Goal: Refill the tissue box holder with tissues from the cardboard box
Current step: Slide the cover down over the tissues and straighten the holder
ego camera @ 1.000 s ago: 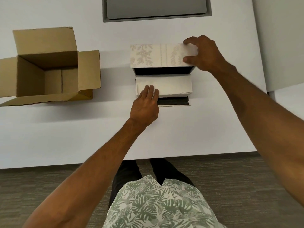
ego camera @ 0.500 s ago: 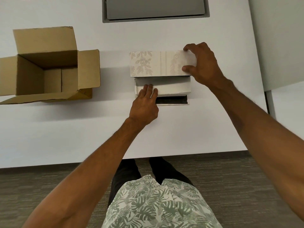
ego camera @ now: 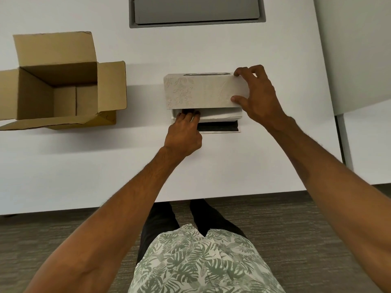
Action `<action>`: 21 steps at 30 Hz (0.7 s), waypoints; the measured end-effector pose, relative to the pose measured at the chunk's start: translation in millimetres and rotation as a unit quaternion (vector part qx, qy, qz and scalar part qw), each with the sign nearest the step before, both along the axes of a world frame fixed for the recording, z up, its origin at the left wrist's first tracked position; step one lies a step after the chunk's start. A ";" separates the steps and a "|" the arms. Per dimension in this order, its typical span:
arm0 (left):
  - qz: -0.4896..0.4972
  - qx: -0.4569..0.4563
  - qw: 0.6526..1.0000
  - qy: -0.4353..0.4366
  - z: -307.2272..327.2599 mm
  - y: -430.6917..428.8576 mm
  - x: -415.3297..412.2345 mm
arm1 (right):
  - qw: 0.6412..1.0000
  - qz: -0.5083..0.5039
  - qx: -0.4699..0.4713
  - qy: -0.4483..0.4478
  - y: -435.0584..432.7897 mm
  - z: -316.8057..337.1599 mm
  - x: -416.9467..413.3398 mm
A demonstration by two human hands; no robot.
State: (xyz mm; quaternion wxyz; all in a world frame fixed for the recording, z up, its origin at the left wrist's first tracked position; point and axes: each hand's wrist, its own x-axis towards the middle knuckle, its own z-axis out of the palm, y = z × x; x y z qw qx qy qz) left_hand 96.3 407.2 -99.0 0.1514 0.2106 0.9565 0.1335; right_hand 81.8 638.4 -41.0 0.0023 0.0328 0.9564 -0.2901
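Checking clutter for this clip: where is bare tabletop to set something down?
Bare white tabletop runs along the near edge, and between the open brown cardboard box and the patterned beige tissue holder. Crowded at the holder, where left hand and right hand work.

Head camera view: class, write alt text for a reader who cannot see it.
The right hand lowers a patterned holder cover over white tissues, which the left hand presses down. An open cardboard box sits left on the white table.

holder cover [ego camera: 203, 92] lowered, tissues [ego camera: 218, 115] mostly covered
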 end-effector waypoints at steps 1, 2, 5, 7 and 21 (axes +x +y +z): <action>0.002 0.003 1.000 0.000 -0.4 0.2 0.3 | 1.000 0.001 0.001 0.002 -0.6 -0.4 1.9; 0.004 0.006 1.000 0.001 -0.6 0.4 0.8 | 1.000 0.002 0.002 0.003 -1.1 -0.6 3.8; 0.008 0.018 1.000 0.005 -1.6 0.2 3.6 | 1.000 0.003 0.001 0.003 -3.3 -0.9 9.6; 0.004 0.029 1.000 0.012 -2.8 -0.6 6.5 | 1.000 0.006 0.007 0.004 -5.5 -1.0 14.6; -0.044 -0.027 0.997 0.062 -5.0 -8.6 15.1 | 1.000 -0.006 0.009 0.006 -11.6 -0.8 26.2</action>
